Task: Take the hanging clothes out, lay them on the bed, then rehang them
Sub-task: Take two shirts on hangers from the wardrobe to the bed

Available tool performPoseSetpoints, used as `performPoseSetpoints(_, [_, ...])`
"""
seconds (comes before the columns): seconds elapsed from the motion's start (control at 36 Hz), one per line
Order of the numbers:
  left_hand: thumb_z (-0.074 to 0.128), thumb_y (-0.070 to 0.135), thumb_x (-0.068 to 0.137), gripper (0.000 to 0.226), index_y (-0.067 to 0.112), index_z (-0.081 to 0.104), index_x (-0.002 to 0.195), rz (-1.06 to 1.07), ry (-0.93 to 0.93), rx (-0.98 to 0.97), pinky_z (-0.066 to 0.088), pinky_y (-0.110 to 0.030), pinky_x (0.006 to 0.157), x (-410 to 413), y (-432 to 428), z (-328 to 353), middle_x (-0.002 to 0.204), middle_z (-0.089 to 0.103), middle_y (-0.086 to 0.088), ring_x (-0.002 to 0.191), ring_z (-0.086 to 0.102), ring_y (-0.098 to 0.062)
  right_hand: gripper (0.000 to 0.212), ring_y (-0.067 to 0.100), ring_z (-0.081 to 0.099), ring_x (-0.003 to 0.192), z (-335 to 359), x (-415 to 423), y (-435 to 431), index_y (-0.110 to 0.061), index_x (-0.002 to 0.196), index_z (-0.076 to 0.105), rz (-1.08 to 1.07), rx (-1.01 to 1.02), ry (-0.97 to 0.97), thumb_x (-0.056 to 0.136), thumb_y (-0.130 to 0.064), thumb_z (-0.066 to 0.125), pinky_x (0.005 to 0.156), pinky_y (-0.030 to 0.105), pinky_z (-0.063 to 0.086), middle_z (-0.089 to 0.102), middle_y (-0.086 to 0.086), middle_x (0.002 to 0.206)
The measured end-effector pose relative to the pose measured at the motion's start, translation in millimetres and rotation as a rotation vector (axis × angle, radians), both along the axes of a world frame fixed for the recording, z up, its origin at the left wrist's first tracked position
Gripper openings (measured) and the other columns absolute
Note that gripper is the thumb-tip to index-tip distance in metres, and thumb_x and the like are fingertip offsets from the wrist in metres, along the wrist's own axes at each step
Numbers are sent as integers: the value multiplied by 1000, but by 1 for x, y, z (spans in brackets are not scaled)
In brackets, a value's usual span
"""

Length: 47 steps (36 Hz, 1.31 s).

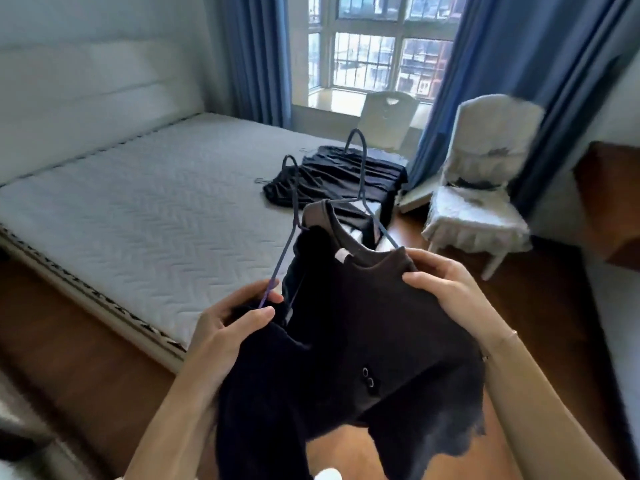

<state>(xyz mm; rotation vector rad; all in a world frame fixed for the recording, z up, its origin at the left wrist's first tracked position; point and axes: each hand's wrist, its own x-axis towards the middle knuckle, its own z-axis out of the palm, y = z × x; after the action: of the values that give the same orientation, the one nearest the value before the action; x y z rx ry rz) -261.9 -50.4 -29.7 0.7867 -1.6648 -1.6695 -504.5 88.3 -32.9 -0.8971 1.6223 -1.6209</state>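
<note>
I hold dark garments (363, 341) on thin purple hangers in front of me, above the floor beside the bed (145, 202). My left hand (228, 327) pinches the end of one purple hanger (287, 244) together with dark cloth. My right hand (446, 285) grips the shoulder of the black top near its collar. A second hanger hook (358, 140) rises behind the collar. More dark clothes (339, 178) lie crumpled on the far corner of the bed, with thin hangers among them.
A white padded headboard (86, 98) stands at the bed's left. A chair with a white frilled cover (478, 188) stands on the wooden floor to the right. Blue curtains (512, 81) frame the window (377, 50). A brown cabinet edge (609, 195) is at far right.
</note>
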Motion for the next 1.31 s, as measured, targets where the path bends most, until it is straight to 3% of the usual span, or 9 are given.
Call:
performPoseSetpoints(0.25, [60, -2, 80, 30, 22, 75, 88, -131, -4, 86, 49, -4, 65, -98, -33, -11, 88, 75, 6, 79, 66, 3, 35, 11, 71, 83, 0, -81, 12, -27, 93, 75, -135, 45, 10, 84, 2, 59, 71, 18, 57, 76, -2, 93])
performPoseSetpoints(0.39, [62, 0, 80, 29, 18, 74, 98, -156, -23, 159, 49, -21, 80, -147, -61, -12, 97, 75, 2, 89, 65, -10, 34, 13, 72, 83, 10, -129, -8, -25, 98, 72, -123, 90, 33, 84, 3, 59, 69, 19, 57, 76, 2, 95])
performPoseSetpoints(0.53, [61, -2, 79, 32, 25, 77, 87, -203, -25, 108, 49, -7, 60, -198, -85, -14, 88, 75, 6, 76, 69, 0, 36, 11, 71, 86, 14, -182, -22, -27, 100, 70, -148, 136, 89, 84, 3, 60, 75, 18, 57, 76, -1, 96])
performPoseSetpoints(0.64, [61, -3, 80, 32, 24, 76, 91, -225, -47, 120, 51, -10, 59, -236, -107, -21, 93, 75, 3, 77, 70, -5, 38, 5, 71, 79, 13, -237, -39, -25, 101, 68, -114, 154, 89, 82, 7, 59, 65, 13, 55, 77, -7, 89])
performPoseSetpoints(0.86, [59, -4, 84, 39, 29, 74, 98, -136, -273, 43, 48, -20, 78, -305, -153, -58, 100, 73, 6, 91, 69, -7, 36, 17, 70, 88, -5, -378, -107, -14, 106, 70, 130, 225, 115, 82, 10, 57, 74, 19, 57, 75, 8, 99])
performPoseSetpoints(1.0, [55, -13, 84, 42, 24, 72, 93, 82, -422, 4, 43, -18, 89, -329, -163, -67, 90, 75, 8, 92, 66, -3, 38, 28, 66, 97, -9, -456, -158, -11, 109, 67, 309, 273, 39, 81, 11, 56, 82, 28, 56, 69, 21, 111])
performPoseSetpoints(1.11, [58, -5, 84, 30, 20, 75, 86, 287, -454, 45, 50, -15, 79, -324, -167, -67, 83, 76, 6, 78, 67, 4, 37, 30, 65, 98, -3, -491, -201, -7, 108, 68, 515, 296, 8, 81, 13, 53, 86, 32, 55, 69, 22, 110])
performPoseSetpoints(1.19, [63, 21, 82, 13, 21, 75, 86, 428, -459, 56, 51, -12, 69, -305, -168, -66, 70, 73, 5, 67, 67, 1, 37, 33, 65, 103, 2, -508, -239, -7, 110, 68, 630, 309, -5, 81, 12, 55, 93, 41, 51, 68, 22, 111])
performPoseSetpoints(1.31, [64, 39, 75, 18, 22, 69, 75, 551, -680, -124, 39, -9, 53, -279, -173, -68, 51, 60, 5, 46, 50, 2, 36, 18, 72, 84, 7, -517, -296, -13, 100, 74, 838, 283, -1, 72, 4, 60, 70, 24, 58, 74, 12, 98])
